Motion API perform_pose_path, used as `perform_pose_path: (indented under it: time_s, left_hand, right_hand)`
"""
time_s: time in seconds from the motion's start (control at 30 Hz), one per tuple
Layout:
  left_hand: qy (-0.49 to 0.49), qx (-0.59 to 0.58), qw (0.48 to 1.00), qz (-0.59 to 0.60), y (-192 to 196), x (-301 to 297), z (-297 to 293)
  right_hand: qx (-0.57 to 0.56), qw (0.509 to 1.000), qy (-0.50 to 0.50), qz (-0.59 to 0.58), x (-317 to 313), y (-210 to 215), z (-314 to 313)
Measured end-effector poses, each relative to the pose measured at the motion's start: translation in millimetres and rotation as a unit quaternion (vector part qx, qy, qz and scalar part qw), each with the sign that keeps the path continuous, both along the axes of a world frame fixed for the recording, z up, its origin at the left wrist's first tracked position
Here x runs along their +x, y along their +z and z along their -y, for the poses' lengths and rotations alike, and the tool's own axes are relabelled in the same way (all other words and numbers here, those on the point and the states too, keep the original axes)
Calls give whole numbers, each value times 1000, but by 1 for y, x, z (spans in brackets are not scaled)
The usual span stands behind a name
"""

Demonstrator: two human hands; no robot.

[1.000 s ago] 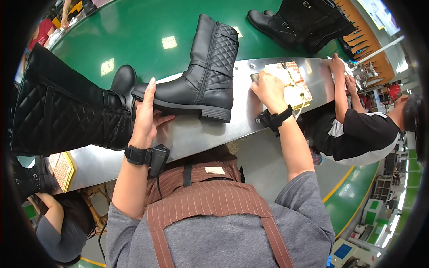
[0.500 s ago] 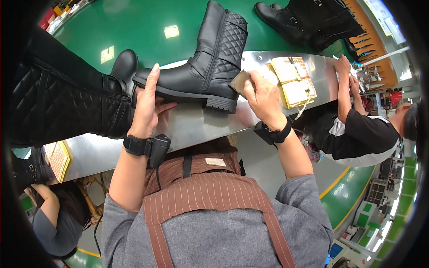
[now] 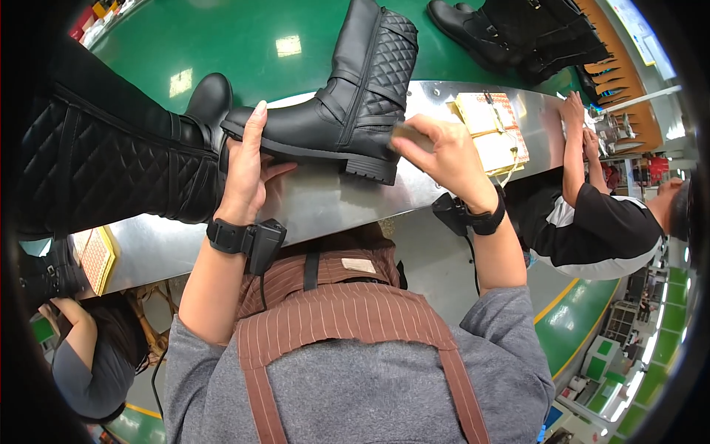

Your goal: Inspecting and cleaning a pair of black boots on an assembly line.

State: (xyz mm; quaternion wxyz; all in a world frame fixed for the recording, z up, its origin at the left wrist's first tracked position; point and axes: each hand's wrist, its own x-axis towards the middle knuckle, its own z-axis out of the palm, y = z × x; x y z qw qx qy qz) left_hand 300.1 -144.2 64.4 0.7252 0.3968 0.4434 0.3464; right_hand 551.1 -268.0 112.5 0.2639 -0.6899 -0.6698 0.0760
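A black tall boot with a quilted shaft, straps and a side zip is held above the metal table, its toe to the left. My left hand grips it by the toe, thumb over the tip and fingers under the sole. Pinched in my right hand is a small grey-beige pad, blurred, close by the back of the heel; whether it touches the leather I cannot tell. Other black quilted boots lie at the left, close to my left hand.
The narrow metal table runs across in front of me. At right on it lies a tied stack of yellow-edged sheets; another stack is at left. More black boots stand beyond. Co-workers are at both sides.
My right hand has turned and shifted slightly right, and less of the pad shows. The boot stays in my left hand, nearly unmoved.
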Motion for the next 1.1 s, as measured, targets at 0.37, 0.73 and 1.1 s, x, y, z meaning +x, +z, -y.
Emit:
perform_pose_path:
  time_s: [0.37,0.73,1.1]
  left_hand:
    - [5,10,1000,15,-4,-2,1]
    - [-12,0,1000,24,-8,-5,-1]
    - [-14,2,1000,20,-7,-6,0]
  right_hand:
    - [68,997,44,13,-2,-5,1]
    - [63,996,46,39,1,-2,-8]
    - [68,998,3,14,1,-11,-1]
